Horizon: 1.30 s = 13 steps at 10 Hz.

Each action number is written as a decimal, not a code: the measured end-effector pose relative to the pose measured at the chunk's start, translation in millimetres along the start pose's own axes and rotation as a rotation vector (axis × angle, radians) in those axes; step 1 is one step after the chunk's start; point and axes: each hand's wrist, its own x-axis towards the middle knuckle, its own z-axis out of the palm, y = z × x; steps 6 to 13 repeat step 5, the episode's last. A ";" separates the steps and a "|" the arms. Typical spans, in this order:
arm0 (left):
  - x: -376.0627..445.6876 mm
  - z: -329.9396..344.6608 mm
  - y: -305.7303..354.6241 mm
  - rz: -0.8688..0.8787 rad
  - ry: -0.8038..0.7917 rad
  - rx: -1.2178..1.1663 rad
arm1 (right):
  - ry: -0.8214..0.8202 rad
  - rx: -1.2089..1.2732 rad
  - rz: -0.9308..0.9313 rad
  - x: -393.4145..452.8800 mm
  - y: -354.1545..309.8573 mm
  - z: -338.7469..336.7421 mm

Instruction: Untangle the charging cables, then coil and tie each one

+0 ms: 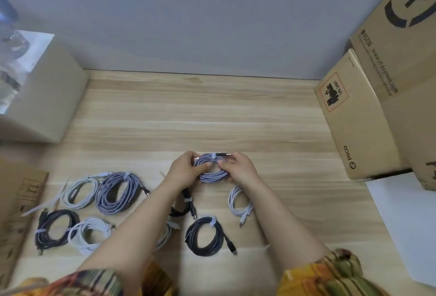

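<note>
Above the middle of the wooden table [200,111], both hands hold a coiled blue-and-white braided cable [213,174]. A white tie wraps the coil's top, beside a dark plug. My left hand [186,170] grips the coil's left side. My right hand [238,168] pinches its right side near the tie. Several tied coils lie nearer me: a large braided one [118,192], a white one [80,193], a black one [55,228], another white one [90,233], a black one [205,236] and a small white one [240,202]. My left forearm partly hides a black coil [182,206].
Cardboard boxes [368,116] stand stacked on the right. Another box [44,97] sits at the far left with clear plastic on top. A flat carton [16,206] lies at the near left, a white sheet [405,222] at the near right. Loose white ties [42,208] lie beside the coils.
</note>
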 end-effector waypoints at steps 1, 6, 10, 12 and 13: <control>8.8 7.7 -5.2 0.124 0.098 0.191 | 0.104 -0.233 -0.025 9.9 13.1 -0.1; -20.2 -17.2 27.0 0.095 0.073 -0.137 | 0.077 -0.199 -0.183 -36.7 -46.4 -32.4; -20.2 -17.2 27.0 0.095 0.073 -0.137 | 0.077 -0.199 -0.183 -36.7 -46.4 -32.4; -20.2 -17.2 27.0 0.095 0.073 -0.137 | 0.077 -0.199 -0.183 -36.7 -46.4 -32.4; -20.2 -17.2 27.0 0.095 0.073 -0.137 | 0.077 -0.199 -0.183 -36.7 -46.4 -32.4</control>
